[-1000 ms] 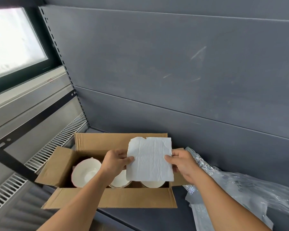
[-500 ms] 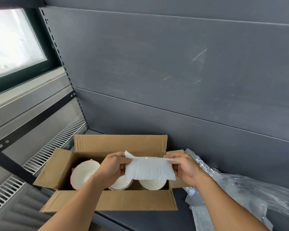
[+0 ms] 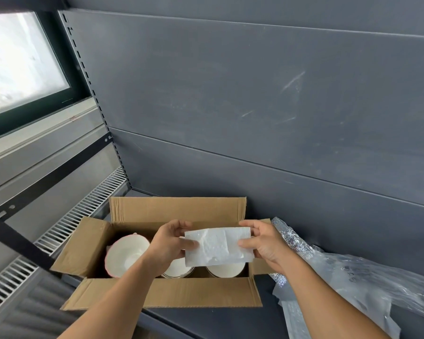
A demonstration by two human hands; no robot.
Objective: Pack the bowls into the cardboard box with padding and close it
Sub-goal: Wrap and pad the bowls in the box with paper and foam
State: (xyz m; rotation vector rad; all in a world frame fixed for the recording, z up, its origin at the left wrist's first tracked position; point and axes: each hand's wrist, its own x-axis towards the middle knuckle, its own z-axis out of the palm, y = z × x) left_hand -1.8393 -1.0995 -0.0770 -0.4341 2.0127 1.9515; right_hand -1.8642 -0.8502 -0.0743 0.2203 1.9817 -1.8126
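Screening two bowls [image 3: 225,269], padding sheet [image 3: 218,245]; plastic wrap [image 3: 353,277] beside box [image 3: 176,209].

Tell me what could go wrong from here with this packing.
1. The left bowl sits tilted in the cardboard box. With no padding beside it, it might knock the middle bowl.
2. The folded padding sheet, pinched between the left hand and the right hand, looks small against three bowls, so some may end up bare.
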